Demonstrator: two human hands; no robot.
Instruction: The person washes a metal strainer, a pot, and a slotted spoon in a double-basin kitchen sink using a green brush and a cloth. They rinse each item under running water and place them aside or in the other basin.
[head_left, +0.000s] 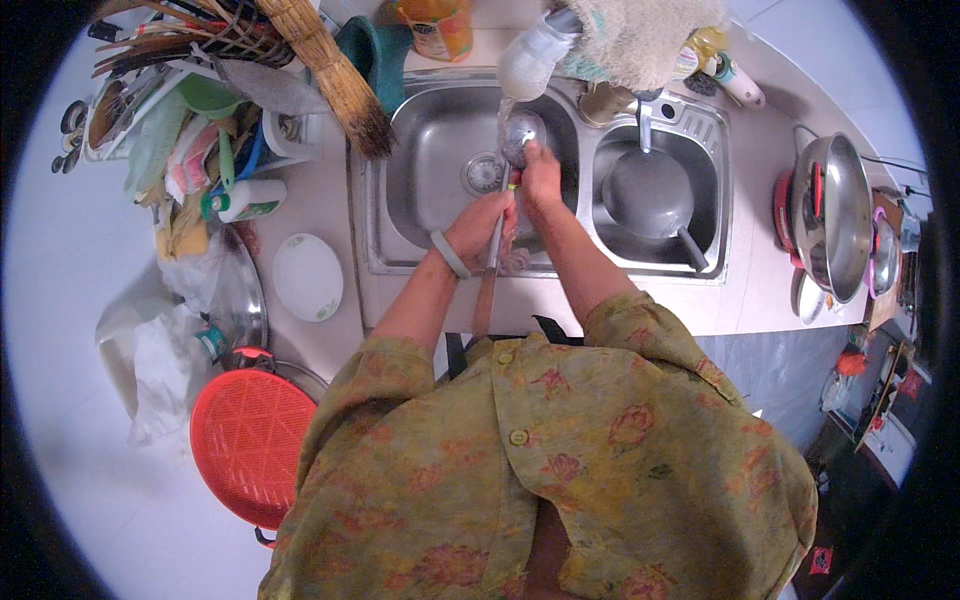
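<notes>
Over the left basin of a double steel sink (379, 225), my left hand (480, 225) grips the shaft of a metal ladle (496, 244). The ladle's brown handle end points back toward my body. My right hand (541, 178) is at the bowl end, its thumb against the shiny rounded bowl. Something small, red and yellow, shows between my hands; I cannot tell what it is. Water runs from the cloth-wrapped faucet (529, 64) down onto the bowl. In the right basin lies a dark pan (649, 193) with its handle toward me.
Left of the sink are a bamboo brush (322, 67), a white bottle (255, 200), a white plate (307, 277) and a red basket (255, 450). A towel (637, 41) hangs behind the faucet. On the right, a steel wok (832, 217) is tilted up.
</notes>
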